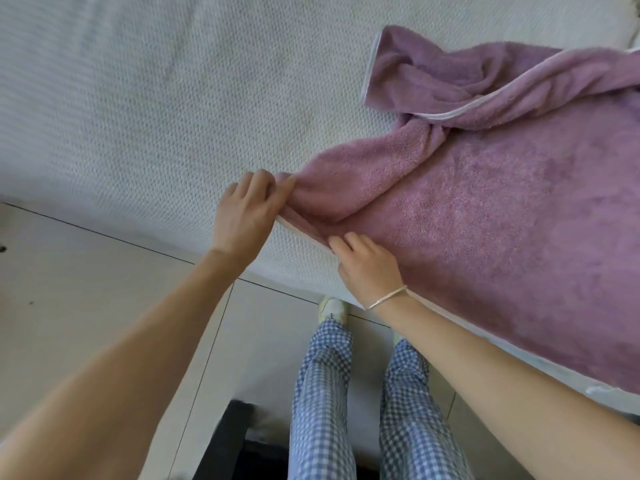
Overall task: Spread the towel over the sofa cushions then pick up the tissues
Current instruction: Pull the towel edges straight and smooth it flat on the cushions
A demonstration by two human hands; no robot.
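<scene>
White cushion point(138, 116) lies bare beyond the left hand point(246, 209), which pinches the towel point(485, 220) by a corner. The right hand point(367, 268) grips its near edge, seemingly to tug flat the bunching farther right. Tissues unseen.

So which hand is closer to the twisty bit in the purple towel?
Right. The right hand grips the front edge of the towel, just below the twist. The left hand pinches the towel's corner, farther off to the left.
</scene>
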